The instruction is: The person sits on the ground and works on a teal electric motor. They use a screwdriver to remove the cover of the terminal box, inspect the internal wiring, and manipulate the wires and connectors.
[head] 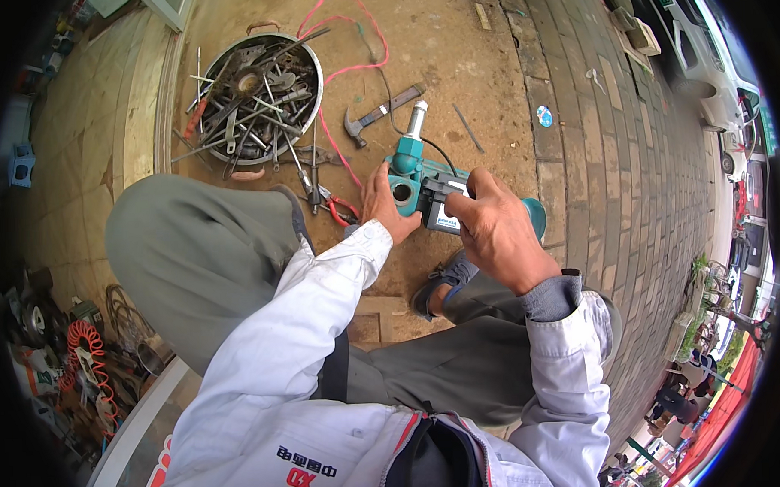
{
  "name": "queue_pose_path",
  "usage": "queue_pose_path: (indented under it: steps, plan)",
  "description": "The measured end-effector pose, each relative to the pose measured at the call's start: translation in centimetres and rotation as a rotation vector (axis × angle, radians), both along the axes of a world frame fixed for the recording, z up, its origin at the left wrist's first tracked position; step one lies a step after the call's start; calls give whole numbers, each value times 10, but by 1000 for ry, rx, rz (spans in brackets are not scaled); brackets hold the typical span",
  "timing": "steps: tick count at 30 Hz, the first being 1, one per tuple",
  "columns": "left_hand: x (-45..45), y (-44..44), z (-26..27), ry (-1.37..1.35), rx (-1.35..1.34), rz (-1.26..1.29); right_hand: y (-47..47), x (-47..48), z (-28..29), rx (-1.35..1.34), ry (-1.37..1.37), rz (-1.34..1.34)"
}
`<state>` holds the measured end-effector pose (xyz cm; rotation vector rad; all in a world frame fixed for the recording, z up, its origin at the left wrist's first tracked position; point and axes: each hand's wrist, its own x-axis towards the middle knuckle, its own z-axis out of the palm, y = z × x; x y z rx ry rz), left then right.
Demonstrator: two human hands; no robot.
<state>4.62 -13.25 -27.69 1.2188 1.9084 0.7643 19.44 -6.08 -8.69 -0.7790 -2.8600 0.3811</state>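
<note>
A teal electric water pump (408, 167) with a metal pipe fitting (416, 119) lies on the ground between my feet. My left hand (387, 208) grips the pump head, its thumb beside a round threaded port (402, 192). On the pump's side is a black plastic box (442, 213) bearing a white label with writing. My right hand (500, 230) is closed on the right part of this box, thumb against its face; the far fingers are hidden. A dark cable (439, 150) runs from behind the box. Beyond the pump rests a claw hammer (385, 113).
A round metal basin (320, 78) heaped with tools and metal parts stands ahead left. Red-handled pliers (341, 210) lie by my left hand. Pink cord (383, 41) loops over the ground, near a thin metal rod (468, 129). Brick paving (594, 191) and parked vehicles are to the right.
</note>
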Motion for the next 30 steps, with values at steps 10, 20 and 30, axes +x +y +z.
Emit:
queue_pose_path:
  steps: [10,20,30]
  plan:
    - [-1,-1,-2,-14,-3,12,-11,-3,13,-114,-265,-288]
    - [-1,0,0,-6,-16,11,-17,0,10,-72,-292,-443]
    - [-1,0,-1,-1,-24,10,-15,-4,15,-199,-298,-507]
